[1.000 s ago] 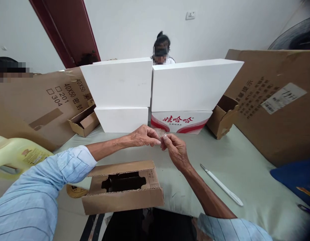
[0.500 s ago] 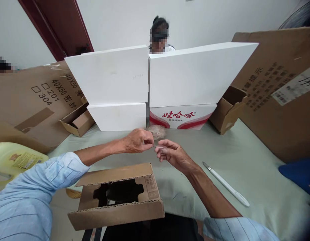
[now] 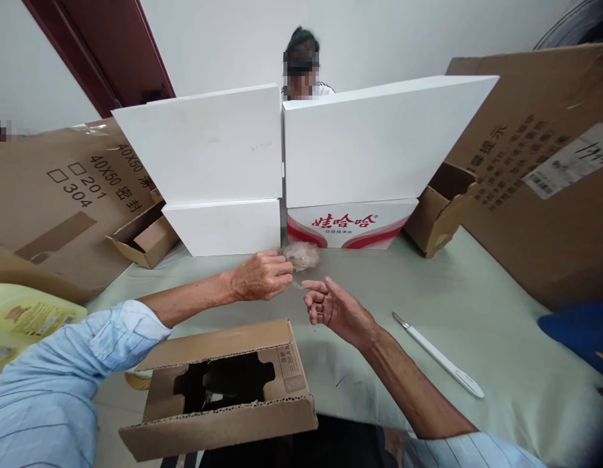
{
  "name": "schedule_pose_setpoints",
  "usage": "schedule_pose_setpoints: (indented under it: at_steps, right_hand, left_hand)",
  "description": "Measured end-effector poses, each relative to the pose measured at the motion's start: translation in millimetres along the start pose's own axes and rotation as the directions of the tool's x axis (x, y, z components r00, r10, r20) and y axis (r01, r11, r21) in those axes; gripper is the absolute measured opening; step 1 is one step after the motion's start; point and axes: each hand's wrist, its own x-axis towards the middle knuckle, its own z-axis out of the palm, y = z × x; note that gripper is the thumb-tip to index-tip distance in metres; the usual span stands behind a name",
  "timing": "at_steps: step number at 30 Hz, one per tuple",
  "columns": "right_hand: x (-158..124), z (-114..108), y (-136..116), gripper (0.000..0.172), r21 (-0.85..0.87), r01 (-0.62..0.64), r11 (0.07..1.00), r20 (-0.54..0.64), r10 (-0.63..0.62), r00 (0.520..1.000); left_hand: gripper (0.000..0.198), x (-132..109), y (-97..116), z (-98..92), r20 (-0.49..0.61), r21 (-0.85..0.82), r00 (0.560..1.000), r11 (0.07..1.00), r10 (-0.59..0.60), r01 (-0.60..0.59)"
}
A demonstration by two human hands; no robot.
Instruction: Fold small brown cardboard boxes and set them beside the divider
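My left hand (image 3: 261, 275) is closed in a pinch on a tiny see-through piece (image 3: 297, 285), whose exact kind I cannot make out. It pokes out from the fingertips towards the right. My right hand (image 3: 338, 311) is open, palm partly up and fingers apart, with its index fingertip close beside the piece; whether they touch I cannot tell. Just behind both hands lies a crumpled translucent bundle (image 3: 303, 256) on the green cloth (image 3: 360, 279). A white-handled scalpel (image 3: 438, 354) rests on the cloth to the right of my right hand.
An open cardboard box (image 3: 223, 426) with a dark inside sits nearest me. White boxes (image 3: 199, 149) and a printed white carton (image 3: 353, 224) form a wall ahead, with a person (image 3: 301, 62) beyond. Large cartons (image 3: 535, 195) flank the table. A yellow jug (image 3: 33, 318) stands left.
My right hand has opened and its fingers have come off the small see-through piece. My left hand has turned slightly, keeping its pinch. The view has shifted a little.
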Motion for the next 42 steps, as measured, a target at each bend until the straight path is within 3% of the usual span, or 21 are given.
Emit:
schedule_pose_setpoints:
  at_steps: [4,10,15,18,21,24,27,34,38,42]
  right_hand:
    - [1,-2,-2,0.068,0.028,-0.056,0.998,0.003,0.056,0.998]
    - [-2,11,3,0.051,-0.098,-0.086,0.992,-0.079,0.078,0.994]
    - [-3,11,4,0.051,-0.17,-0.029,0.985,-0.133,0.006,0.991]
    - [2,7,-2,0.052,-0.313,0.009,0.95,-0.19,-0.072,0.979]
    - [17,1,-12,0.052,-0.52,0.051,0.852,-0.237,-0.201,0.95]
    - [44,-10,-26,0.05,-0.754,0.079,0.652,-0.225,-0.37,0.901]
    - [73,-23,-40,0.045,-0.866,0.073,0.494,-0.196,-0.47,0.861]
    - [106,-46,-55,0.03,-0.95,-0.015,0.313,-0.176,-0.495,0.851]
    - [110,-51,-52,0.028,-0.969,-0.057,0.241,-0.175,-0.503,0.846]
    - [113,-56,-48,0.026,-0.968,-0.089,0.234,-0.197,-0.494,0.847]
  left_hand:
    - [0.037,0,-3,7.7,-0.098,0.074,0.992,0.995,0.081,-0.074]
    - [0.038,-1,-2,11.0,-0.302,0.236,0.926,0.959,0.227,-0.158]
    - [0.039,-4,-1,10.5,-0.34,0.263,0.909,0.953,0.239,-0.152]
    - [0.038,-6,-4,17.5,-0.323,0.281,0.92,0.951,0.223,-0.131]
    - [0.035,-5,-13,31.8,-0.303,0.302,0.933,0.948,0.194,-0.099]
    - [0.035,1,-26,52.8,-0.271,0.292,0.956,0.956,0.114,-0.031]
    - [0.038,10,-38,78.2,-0.201,0.265,0.979,0.963,0.015,0.039]
    - [0.037,25,-48,126.7,-0.169,0.236,0.984,0.967,-0.055,0.095]
    - [0.037,26,-45,138.5,-0.148,0.212,0.985,0.969,-0.094,0.124]
    - [0.037,27,-40,142.1,-0.115,0.184,0.986,0.973,-0.117,0.137]
